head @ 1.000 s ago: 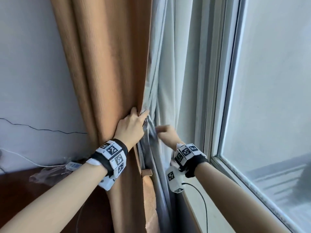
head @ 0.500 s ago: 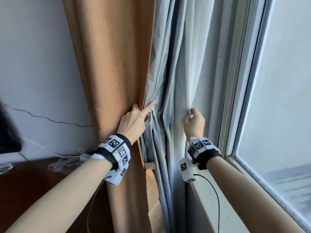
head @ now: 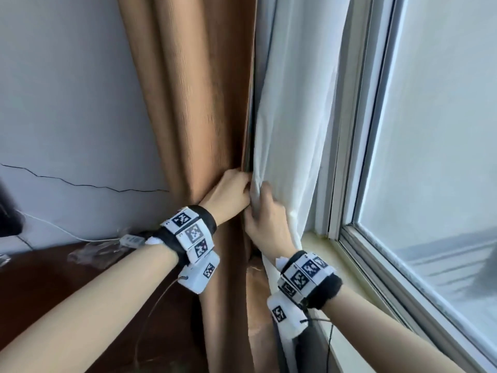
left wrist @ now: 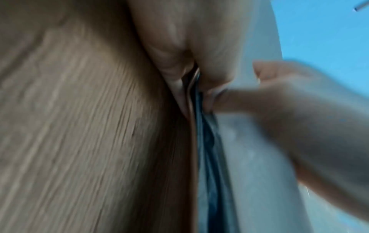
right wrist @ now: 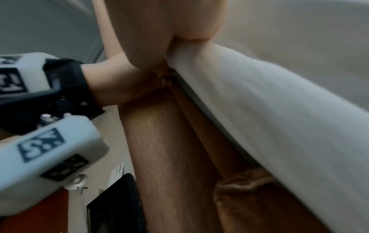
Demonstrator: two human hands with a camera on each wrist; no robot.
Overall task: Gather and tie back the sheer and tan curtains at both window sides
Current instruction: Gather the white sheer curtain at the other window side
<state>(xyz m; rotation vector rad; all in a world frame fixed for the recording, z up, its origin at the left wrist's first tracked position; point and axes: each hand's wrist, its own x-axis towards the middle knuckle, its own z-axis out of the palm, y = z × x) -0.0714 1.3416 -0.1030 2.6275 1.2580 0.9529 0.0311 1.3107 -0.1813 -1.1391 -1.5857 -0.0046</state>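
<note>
Grey cracked wall (head: 67, 103) behind tan curtain (head: 193, 103); pale windowsill (head: 347, 267) right.

From head height we look down at the tan curtain (head: 204, 109) — both wrist views press close against it.

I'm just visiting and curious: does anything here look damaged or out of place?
Yes: a thin dark crack runs jaggedly across the grey wall, left of the tan curtain. It could be a stray wire; I cannot tell.

Tan curtain (head: 204, 109) left, sheer curtain (head: 293, 117) right; window frame (head: 349, 157) blocks right; sill (head: 347, 267) open.
</note>
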